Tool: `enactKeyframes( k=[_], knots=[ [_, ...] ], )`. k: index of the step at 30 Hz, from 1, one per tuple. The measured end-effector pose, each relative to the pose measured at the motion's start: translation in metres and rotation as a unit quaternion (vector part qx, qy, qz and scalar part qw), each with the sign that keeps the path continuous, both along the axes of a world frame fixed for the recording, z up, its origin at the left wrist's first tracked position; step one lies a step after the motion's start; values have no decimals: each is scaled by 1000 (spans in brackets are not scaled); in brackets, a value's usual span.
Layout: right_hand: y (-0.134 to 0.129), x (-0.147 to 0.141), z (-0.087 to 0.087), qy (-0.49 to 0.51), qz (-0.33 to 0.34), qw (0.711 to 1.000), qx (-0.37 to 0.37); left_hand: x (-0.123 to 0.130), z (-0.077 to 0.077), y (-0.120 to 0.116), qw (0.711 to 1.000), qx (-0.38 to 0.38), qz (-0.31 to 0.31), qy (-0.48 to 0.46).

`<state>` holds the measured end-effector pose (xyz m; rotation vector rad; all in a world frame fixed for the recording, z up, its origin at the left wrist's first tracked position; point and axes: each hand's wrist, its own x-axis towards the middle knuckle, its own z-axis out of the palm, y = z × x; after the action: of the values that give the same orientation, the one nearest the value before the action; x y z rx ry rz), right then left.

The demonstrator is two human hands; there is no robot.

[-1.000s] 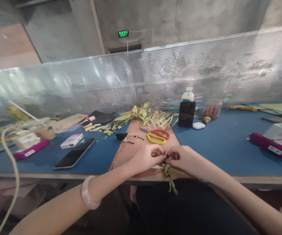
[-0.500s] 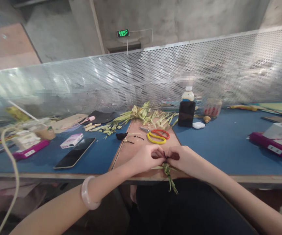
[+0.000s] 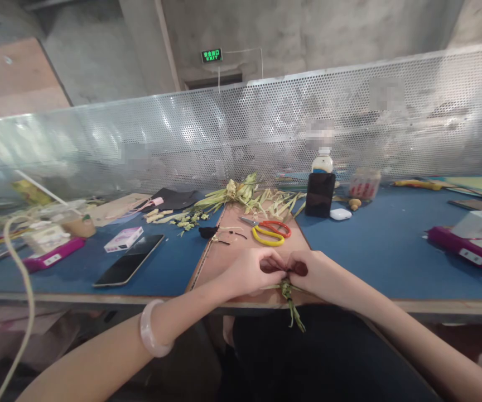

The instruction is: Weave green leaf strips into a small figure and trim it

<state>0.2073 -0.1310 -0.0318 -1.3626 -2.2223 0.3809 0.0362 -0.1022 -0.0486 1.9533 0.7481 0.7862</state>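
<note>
My left hand and my right hand meet at the table's front edge, thumbs and fingers pinched together. Between the fingertips is a small dark piece, mostly hidden, at the top of a green braided plant bundle. The bundle's loose ends hang down over the edge. Just beyond the hands, scissors with one yellow and one red handle lie on the brown board. Short dark strands and a black clump are to their left.
Pale green husks are heaped behind the scissors. A phone and a small box lie left. A black upright object, a white case and a purple device are on the right.
The fingertips have drawn closer together, and the dark piece that stuck up between them now shows less. The bundle still hangs below.
</note>
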Motion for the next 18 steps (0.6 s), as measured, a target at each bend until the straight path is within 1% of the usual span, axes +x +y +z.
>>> enactKeyframes(
  k=[5, 9, 11, 14, 18],
  knots=[
    [-1, 1, -1, 4, -7, 1000, -12, -1, 6, -1, 999, 5, 17, 30],
    [-4, 3, 1, 31, 21, 998, -41, -2, 8, 0, 999, 27, 21, 31],
    [-4, 4, 2, 39, 31, 998, -48, -2, 8, 0, 999, 25, 19, 27],
    [-1, 4, 1, 24, 18, 999, -30, -1, 6, 0, 1000, 11, 16, 19],
    [1, 1, -2, -9, -16, 1000, -11, -2, 2, 1, 1000, -6, 20, 6]
  ],
)
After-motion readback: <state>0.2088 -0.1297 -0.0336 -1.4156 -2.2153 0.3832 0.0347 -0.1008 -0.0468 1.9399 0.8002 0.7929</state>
